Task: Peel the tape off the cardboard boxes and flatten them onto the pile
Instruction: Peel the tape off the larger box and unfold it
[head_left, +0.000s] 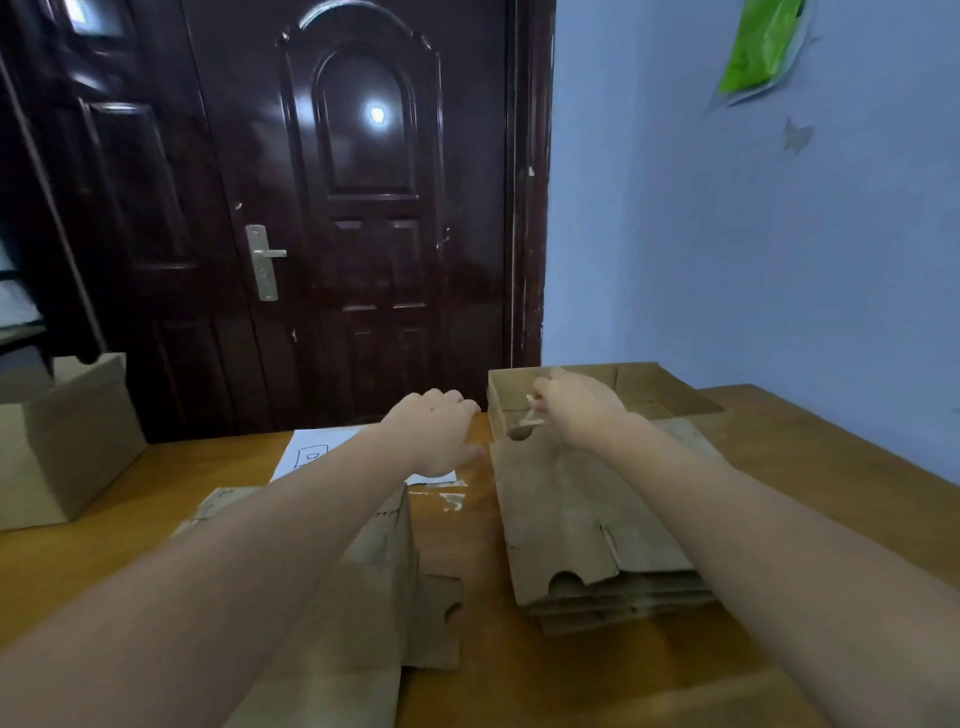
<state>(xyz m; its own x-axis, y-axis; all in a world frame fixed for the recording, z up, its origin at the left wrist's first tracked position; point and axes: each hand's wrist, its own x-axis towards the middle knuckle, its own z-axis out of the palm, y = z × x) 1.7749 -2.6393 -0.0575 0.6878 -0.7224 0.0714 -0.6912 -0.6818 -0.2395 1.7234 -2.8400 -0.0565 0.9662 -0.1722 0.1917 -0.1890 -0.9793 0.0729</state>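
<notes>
Your right hand (571, 410) pinches a pale strip of peeled tape (531, 415) above the open-topped brown cardboard box (649, 389), your loosely curled left hand (439, 434) grips nothing, so a hard tug could drag it

A wooden table (810, 457) carries a stack of flattened boxes (587, 525) right of centre, an open box (649, 389) at the far edge, loose flattened cardboard (374, 597) toward the near edge, and white paper (311, 452) toward the far edge.

Hands: two, a left hand (439, 434) and a right hand (574, 410), both mid-frame. Assembled cardboard boxes: two, an open box (649, 389) right of centre and a box (62, 441) at the left edge. Flattened cardboard piles: two, a right stack (582, 525) and a lower-centre pile (384, 571). Paper sheets (317, 449): one.
</notes>
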